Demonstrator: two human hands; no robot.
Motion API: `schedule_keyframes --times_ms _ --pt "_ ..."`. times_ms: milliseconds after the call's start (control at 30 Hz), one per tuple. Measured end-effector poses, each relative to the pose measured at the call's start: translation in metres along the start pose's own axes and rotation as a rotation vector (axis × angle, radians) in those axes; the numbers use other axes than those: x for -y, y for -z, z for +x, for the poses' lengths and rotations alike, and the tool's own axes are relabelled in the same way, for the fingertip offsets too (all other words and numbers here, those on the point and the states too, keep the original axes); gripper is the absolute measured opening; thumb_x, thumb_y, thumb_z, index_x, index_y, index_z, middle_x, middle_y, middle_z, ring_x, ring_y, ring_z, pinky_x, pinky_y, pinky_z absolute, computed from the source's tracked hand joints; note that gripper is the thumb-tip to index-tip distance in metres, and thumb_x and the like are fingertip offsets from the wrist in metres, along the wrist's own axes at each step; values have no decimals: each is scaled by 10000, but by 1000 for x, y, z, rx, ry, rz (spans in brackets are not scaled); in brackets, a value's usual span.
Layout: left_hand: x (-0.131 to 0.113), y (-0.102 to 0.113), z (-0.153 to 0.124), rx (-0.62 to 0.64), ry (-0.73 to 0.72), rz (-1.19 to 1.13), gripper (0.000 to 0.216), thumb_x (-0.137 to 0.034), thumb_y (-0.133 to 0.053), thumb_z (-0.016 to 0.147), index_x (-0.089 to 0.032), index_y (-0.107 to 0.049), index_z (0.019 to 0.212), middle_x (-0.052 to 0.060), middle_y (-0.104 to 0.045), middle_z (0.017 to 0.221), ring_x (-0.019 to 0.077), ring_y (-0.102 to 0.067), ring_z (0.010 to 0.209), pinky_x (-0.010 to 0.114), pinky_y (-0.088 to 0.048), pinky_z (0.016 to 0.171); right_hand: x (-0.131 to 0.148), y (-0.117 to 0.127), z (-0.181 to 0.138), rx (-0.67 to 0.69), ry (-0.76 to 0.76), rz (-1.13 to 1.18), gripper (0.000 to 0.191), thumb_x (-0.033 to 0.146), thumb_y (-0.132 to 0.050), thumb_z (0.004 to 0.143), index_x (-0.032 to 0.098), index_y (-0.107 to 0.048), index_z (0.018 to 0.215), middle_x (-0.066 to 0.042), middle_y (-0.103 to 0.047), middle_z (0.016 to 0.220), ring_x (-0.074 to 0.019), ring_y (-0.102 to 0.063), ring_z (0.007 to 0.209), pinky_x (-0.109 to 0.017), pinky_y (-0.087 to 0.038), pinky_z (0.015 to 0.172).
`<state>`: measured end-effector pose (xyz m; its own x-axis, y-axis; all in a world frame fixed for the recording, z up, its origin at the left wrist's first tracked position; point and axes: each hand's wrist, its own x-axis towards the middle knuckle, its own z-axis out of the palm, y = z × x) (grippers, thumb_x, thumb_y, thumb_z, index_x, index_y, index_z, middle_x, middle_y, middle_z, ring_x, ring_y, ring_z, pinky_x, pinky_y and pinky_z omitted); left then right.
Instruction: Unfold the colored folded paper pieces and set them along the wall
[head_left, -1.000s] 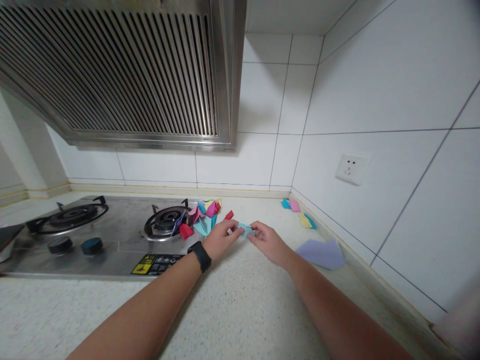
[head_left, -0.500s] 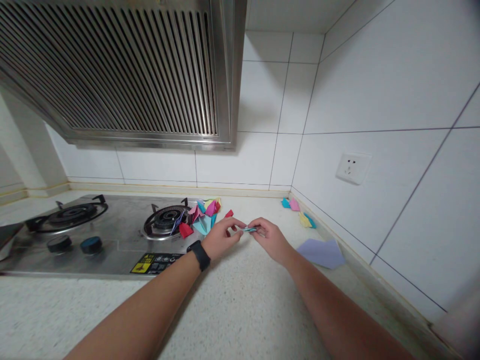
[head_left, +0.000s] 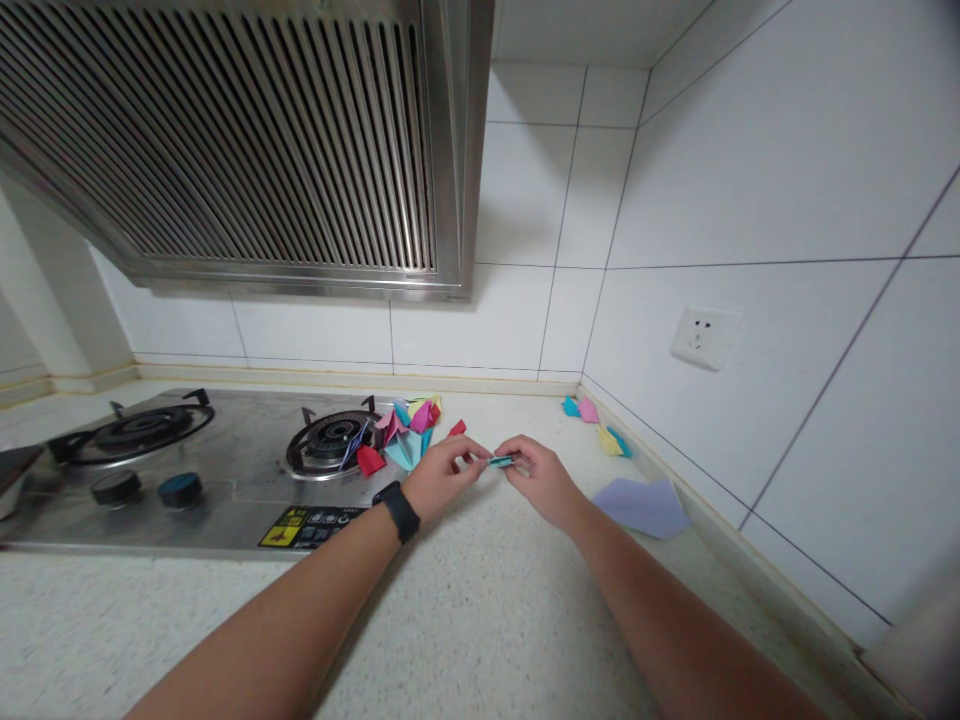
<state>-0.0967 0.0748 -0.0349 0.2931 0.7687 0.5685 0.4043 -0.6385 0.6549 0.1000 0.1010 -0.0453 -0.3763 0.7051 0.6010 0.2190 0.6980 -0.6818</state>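
Left hand (head_left: 444, 476) + right hand (head_left: 543, 482): pinching folded blue paper (head_left: 500, 462) | stove label (head_left: 309, 528): print too small to read

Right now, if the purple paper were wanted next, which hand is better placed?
Probably the right hand: the purple paper lies on its side, by the right forearm. The left hand is farther off, nearer the stove. Both are at the small teal paper.

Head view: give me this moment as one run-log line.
left hand: pinching light-blue paper | right hand: pinching same paper | lilac paper: on counter | folded paper cluster: around stove's right edge
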Motion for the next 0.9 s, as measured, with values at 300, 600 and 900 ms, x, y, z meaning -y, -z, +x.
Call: schedule_keyframes --times_ms 300,600,900 --pt "2 0 0 -1 6 9 218 -341 -545 871 -170 -678 894 61 -647 842 163 -578 769 219 -406 585 3 2 1 19 44 -40 256 54 -539 687 186 -640 882 -35 -624 890 -167 -598 856 -317 -506 801" --pt "2 0 -1 -2 -10 21 207 -325 -534 877 -170 -669 897 54 -637 833 155 -572 754 216 -407 580 2 1 0 15 12 -14 181 106 -568 723 188 -632 871 -30 -631 866 -162 -608 827 -302 -506 781" --pt "5 -2 0 -41 18 10 173 -322 -572 848 -174 -626 919 42 -638 868 147 -569 749 213 -401 571 0 -2 -3 82 -146 50 152 265 -627 779 181 -614 905 24 -575 688 -110 -535 607 -224 -440 584"
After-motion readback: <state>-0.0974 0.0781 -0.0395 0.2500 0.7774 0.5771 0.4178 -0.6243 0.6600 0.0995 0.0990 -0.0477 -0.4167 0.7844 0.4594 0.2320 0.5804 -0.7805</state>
